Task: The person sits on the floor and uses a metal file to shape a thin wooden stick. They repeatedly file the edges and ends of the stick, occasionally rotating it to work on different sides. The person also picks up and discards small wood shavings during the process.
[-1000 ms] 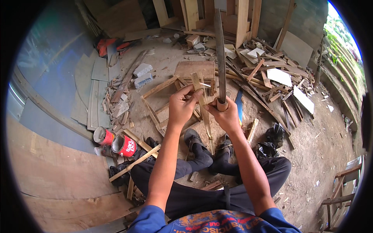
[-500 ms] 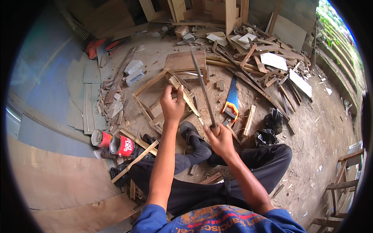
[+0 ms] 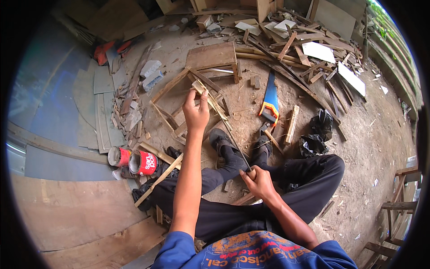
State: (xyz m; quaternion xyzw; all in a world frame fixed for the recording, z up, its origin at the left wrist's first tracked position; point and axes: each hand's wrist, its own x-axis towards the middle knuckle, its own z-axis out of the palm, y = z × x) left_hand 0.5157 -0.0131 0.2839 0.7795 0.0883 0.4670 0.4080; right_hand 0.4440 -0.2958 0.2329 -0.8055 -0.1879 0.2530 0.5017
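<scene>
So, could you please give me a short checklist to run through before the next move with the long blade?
1. Left hand grips the wood strip: ok.
2. Right hand grips the handle of the long blade: ok.
3. Hands gloved: not ok, both are bare.
4. Blade clear of the left shoe: cannot tell; they look close, but height is unclear.
5. Blue handsaw set down: ok, on the ground.

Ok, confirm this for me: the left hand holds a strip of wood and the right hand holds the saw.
Not quite: the head view shows the right hand holding a long knife; the saw lies on the ground. The left hand does hold a strip of wood.
</scene>
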